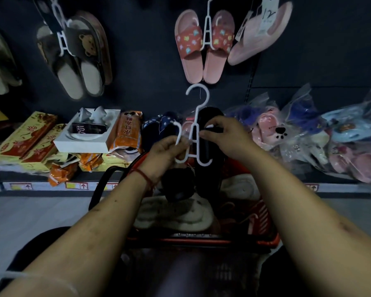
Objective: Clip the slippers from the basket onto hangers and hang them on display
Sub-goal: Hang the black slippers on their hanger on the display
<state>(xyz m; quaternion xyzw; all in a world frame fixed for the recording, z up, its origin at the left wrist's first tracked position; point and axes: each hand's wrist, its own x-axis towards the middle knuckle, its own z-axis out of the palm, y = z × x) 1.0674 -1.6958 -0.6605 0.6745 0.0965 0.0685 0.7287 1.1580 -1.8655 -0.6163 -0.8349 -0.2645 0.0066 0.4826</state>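
Observation:
I hold a white plastic slipper hanger (pixel 195 127) upright above the red basket (pixel 263 213). My left hand (pixel 166 152) grips its left arm. My right hand (pixel 225 137) presses a black slipper (pixel 209 168) against the hanger's right arm; the slipper hangs down toward the basket. A second black slipper (pixel 177 185) lies in the basket just below my left hand, on top of cream fluffy slippers (pixel 174 213). The hanger's hook points up, free of any rail.
On the dark wall hang a pink-and-red slipper pair (pixel 201 46) on a white hanger, a bear slipper pair (pixel 77 56) at left and a pink slipper (pixel 259 33) at right. The shelf holds bagged slippers (pixel 304 136), yellow boxes (pixel 28 138) and a white box (pixel 88 133).

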